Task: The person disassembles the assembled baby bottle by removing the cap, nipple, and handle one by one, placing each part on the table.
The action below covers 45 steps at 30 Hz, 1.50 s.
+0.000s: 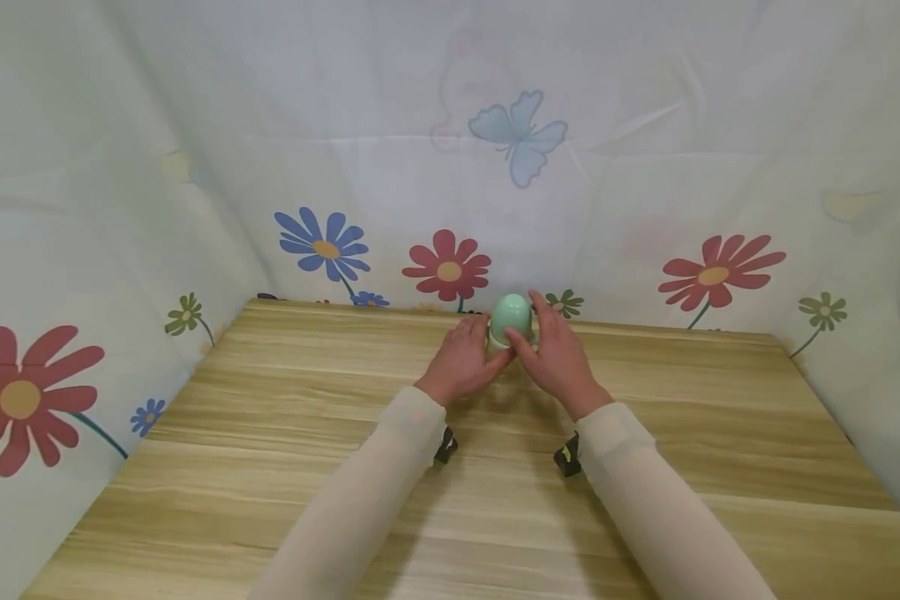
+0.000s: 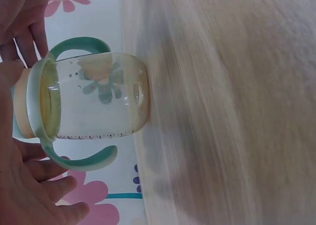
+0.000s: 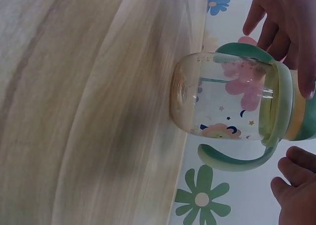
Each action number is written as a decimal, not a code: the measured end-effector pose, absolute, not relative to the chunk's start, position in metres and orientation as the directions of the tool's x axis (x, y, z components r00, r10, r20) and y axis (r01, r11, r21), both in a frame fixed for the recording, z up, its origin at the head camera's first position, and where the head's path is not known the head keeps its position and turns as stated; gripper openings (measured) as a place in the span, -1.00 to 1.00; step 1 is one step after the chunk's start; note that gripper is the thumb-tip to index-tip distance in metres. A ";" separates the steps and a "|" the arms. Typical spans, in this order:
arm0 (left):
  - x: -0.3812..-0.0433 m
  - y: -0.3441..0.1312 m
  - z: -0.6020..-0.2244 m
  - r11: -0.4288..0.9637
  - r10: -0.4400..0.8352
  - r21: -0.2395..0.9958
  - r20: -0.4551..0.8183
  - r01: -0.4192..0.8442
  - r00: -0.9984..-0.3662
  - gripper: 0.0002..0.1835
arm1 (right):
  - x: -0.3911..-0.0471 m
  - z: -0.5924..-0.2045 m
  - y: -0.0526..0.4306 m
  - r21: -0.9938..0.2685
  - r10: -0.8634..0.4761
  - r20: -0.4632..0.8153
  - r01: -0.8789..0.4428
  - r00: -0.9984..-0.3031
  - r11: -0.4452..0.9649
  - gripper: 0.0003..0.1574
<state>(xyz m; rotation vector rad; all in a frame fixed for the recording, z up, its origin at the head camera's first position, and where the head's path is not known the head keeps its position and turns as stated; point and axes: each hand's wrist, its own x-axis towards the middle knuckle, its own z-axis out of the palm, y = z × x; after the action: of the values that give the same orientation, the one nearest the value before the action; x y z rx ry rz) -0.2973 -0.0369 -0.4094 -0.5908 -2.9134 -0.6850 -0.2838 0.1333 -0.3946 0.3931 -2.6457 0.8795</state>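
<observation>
A baby bottle with a rounded pale-green cap (image 1: 512, 315) stands upright near the table's far edge. Its clear, printed body (image 2: 98, 96) and two curved green side handles (image 3: 237, 161) show in the wrist views. To its left is my left hand (image 1: 461, 360), fingers extended and spread beside one handle (image 2: 84, 161). On the other side, my right hand (image 1: 558, 354) has its fingers loosely bent beside the cap, a gap showing in the right wrist view. Both thumbs lie at the near side of the cap; whether they touch it is hard to tell.
A wood-grain tabletop (image 1: 495, 533) lies under both forearms. Behind it hangs a pale cloth (image 1: 390, 167) printed with flowers and a butterfly, and similar cloth lines both sides. A dark strap piece (image 1: 567, 457) shows at the right wrist.
</observation>
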 end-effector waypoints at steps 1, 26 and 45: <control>-0.297 -0.037 -0.409 0.820 0.351 0.415 0.178 0.393 -0.919 -0.17 | -0.284 -0.395 0.133 -0.529 -0.151 0.387 -0.353 -0.910 0.772 -0.07; -0.301 -0.031 -0.411 0.811 0.358 0.430 0.171 0.396 -0.918 -0.32 | -0.289 -0.390 0.119 -0.560 -0.137 0.402 -0.361 -0.905 0.746 -0.08; -0.293 -0.032 -0.406 0.766 0.377 0.470 0.225 0.439 -0.898 -0.39 | -0.281 -0.385 0.120 -0.560 -0.146 0.413 -0.377 -0.899 0.738 -0.11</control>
<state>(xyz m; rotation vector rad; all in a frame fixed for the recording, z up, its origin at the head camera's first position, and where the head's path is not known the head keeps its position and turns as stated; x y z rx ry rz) -0.2933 -0.0321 -0.4057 -0.6592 -2.8406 -0.8005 -0.2811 0.1197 -0.3847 0.4047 -2.5963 0.9439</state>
